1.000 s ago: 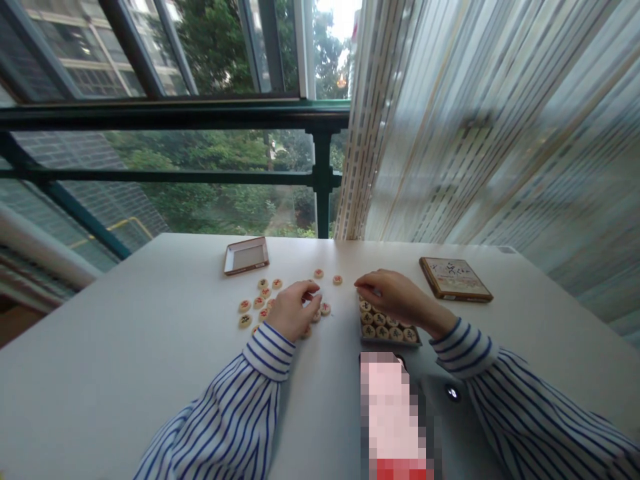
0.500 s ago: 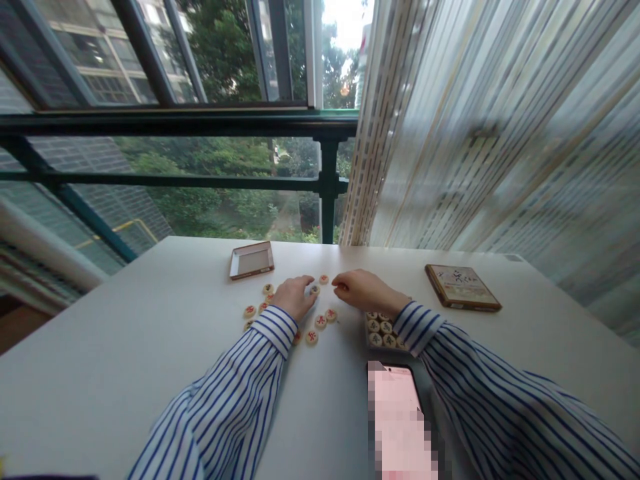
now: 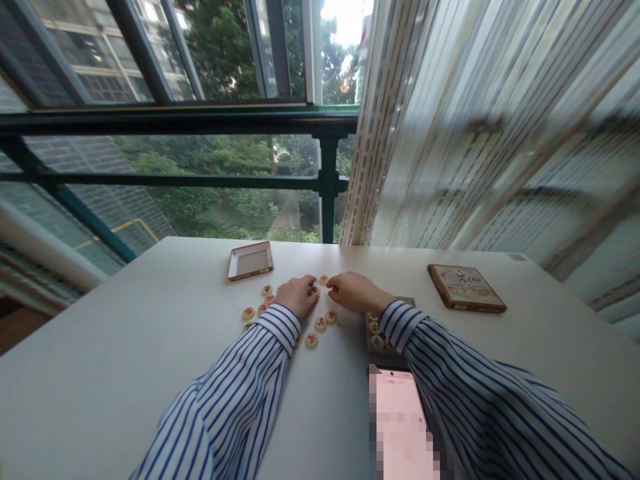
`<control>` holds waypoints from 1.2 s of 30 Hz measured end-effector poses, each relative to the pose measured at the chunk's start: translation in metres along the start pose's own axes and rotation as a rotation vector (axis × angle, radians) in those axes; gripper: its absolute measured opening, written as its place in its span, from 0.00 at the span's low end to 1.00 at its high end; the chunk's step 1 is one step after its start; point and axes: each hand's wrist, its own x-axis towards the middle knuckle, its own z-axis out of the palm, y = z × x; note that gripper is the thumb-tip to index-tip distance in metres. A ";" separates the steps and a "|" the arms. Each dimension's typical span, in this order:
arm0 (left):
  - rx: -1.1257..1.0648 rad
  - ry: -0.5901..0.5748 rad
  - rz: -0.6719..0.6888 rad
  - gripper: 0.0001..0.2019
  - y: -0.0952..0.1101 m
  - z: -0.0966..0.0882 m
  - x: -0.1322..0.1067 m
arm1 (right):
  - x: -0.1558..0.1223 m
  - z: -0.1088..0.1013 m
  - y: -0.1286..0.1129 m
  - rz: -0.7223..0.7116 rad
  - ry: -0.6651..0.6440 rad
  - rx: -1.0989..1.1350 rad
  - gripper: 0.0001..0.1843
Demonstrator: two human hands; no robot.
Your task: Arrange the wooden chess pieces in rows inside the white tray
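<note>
On the table (image 3: 125,347), a printed box (image 3: 466,287) is lying toward 2 o'clock, its writing unreadable. The tray (image 3: 409,302), at 5 o'clock of the right hand (image 3: 353,292), is sitting partly filled. That hand and the left hand (image 3: 299,295) are curling fingers over loose pieces (image 3: 321,323); any pinch is hidden. Roughly a dozen seem left, characters illegible.

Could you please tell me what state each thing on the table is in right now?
discs, scattered flat, face up
left hand, palm down on the discs
right hand, palm down, fingertips beside a disc
tray, partly filled, partly hidden by a sleeve
lid, empty, open side up
box, flat, printed side up
</note>
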 end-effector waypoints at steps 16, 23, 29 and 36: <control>-0.126 0.065 0.021 0.16 0.006 -0.010 -0.005 | -0.011 -0.014 0.005 0.024 0.058 0.048 0.17; -0.245 0.098 0.121 0.16 0.024 -0.016 -0.017 | -0.027 -0.028 0.011 0.006 0.120 0.084 0.17; -0.293 0.090 0.173 0.18 0.043 -0.015 -0.024 | -0.043 -0.030 0.020 0.014 0.209 0.181 0.17; -0.299 0.095 0.243 0.17 0.063 -0.013 -0.030 | -0.066 -0.031 0.031 0.031 0.273 0.245 0.15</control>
